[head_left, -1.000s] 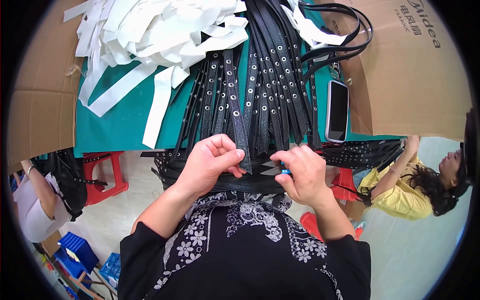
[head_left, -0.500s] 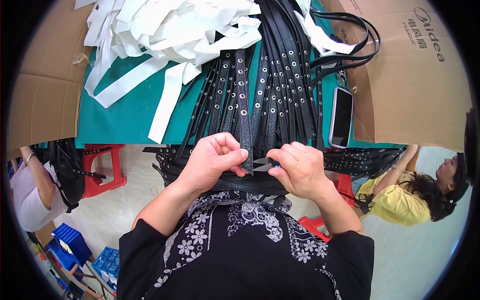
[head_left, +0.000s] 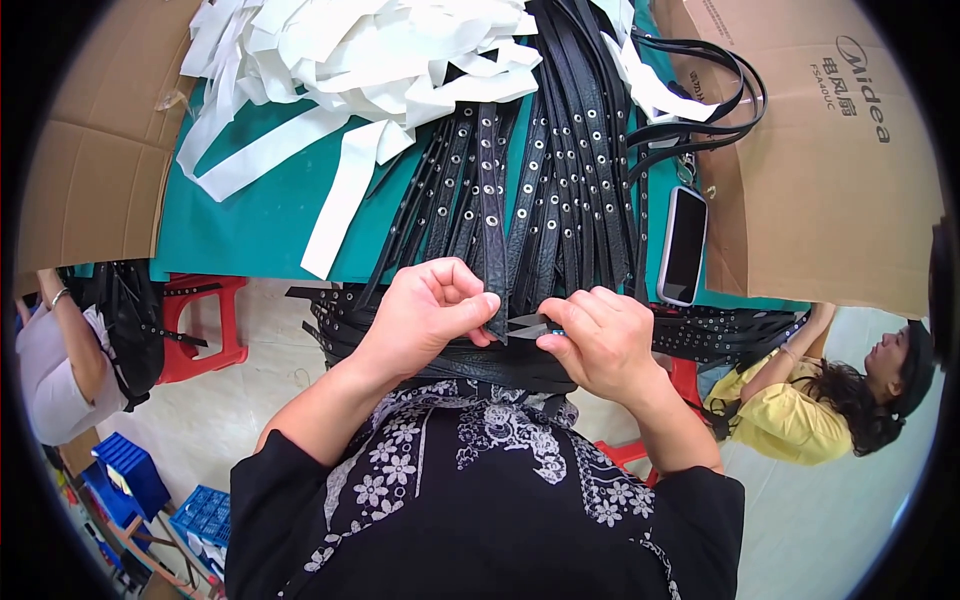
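My left hand (head_left: 436, 312) pinches the near end of a black leather belt strap (head_left: 495, 255) between thumb and fingers. Metal eyelets run along this strap, which stretches away over the table. In my right hand (head_left: 601, 335) is a pair of small thread snips (head_left: 527, 327), mostly covered by the fingers. Its two pointed blades are parted and face left, right by the strap's tip; whether they touch it I cannot tell. Beyond my hands lie many similar eyelet straps (head_left: 560, 190), fanned out side by side. More black straps (head_left: 455, 368) lie across my lap.
White fabric strips (head_left: 350, 60) are heaped on the green table (head_left: 250, 235). A phone (head_left: 683, 245) lies right of the straps, near thin black looped cords (head_left: 745, 95). Cardboard (head_left: 810, 180) stands on both sides. One person in yellow (head_left: 800, 415) works at right, another at left (head_left: 70, 375).
The view has tilted a little, so the table and cardboard sit slightly shifted. Both hands keep their hold, and the snips' blades stay by the strap's tip.
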